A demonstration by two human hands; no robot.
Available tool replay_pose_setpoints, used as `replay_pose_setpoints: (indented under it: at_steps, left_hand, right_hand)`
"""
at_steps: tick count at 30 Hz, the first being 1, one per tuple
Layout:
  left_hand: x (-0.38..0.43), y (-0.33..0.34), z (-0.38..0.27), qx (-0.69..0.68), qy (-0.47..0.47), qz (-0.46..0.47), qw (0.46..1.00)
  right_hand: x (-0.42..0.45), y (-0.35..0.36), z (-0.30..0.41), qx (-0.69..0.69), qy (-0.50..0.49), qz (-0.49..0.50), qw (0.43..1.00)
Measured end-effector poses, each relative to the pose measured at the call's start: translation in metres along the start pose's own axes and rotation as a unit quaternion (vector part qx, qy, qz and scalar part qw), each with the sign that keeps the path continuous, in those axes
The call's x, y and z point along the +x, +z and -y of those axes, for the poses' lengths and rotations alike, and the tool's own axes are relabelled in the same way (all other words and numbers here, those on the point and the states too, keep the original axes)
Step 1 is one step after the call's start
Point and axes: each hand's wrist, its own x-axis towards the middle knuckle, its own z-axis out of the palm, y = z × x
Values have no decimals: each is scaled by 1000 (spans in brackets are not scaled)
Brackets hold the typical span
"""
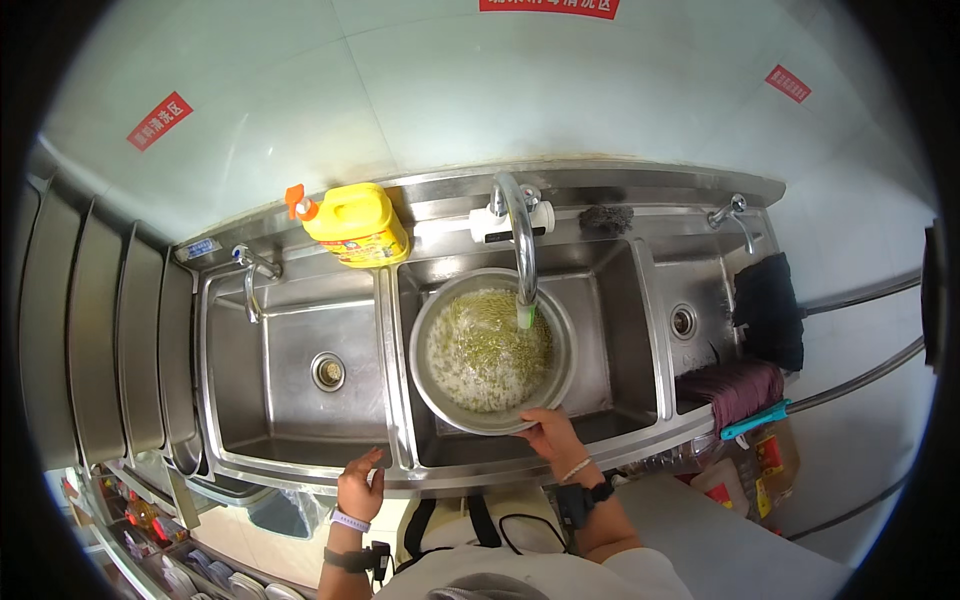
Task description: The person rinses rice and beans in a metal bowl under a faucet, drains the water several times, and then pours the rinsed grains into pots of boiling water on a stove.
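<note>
A round metal basin sits in the middle sink, with green beans or grains under bubbly water inside it. The curved chrome faucet reaches over the basin, its green-tipped spout above the beans. My right hand grips the basin's near rim, thumb on top. Nothing is in my left hand, which hovers by the front edge of the left sink, fingers slightly apart.
A yellow jug with an orange pump stands behind the sinks. A dark scrubber lies on the back ledge. Purple cloth and black cloth hang at the right sink. Metal trays stand at the left.
</note>
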Motion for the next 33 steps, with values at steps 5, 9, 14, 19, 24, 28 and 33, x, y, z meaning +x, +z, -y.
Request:
replay_pose_setpoints:
  at_steps: [5, 9, 14, 19, 24, 28, 33]
  left_hand:
    - [5, 0, 1, 2, 1, 11, 1000]
    - [4, -4, -2, -6, 5, 0, 1000]
    - [5, 1, -1, -4, 2, 13, 1000]
    - [3, 0, -3, -15, -9, 3, 1000]
    - [14, -5, -15, -14, 16, -10, 1000]
    - [14, -6, -16, -25, 13, -10, 1000]
    - [18, -3, -23, -18, 22, 0, 1000]
  right_hand:
    - [25, -23, -20, -17, -8, 15, 1000]
    - [-1, -13, -9, -42, 14, 33, 998]
    - [15, -20, -23, -64, -16, 25, 997]
    - [0, -37, -14, -55, 71, 16, 996]
    - [10, -40, -34, -52, 23, -7, 998]
    - [-10, -39, -10, -58, 23, -17, 998]
    - [-3, -46, -22, -25, -1, 6, 1000]
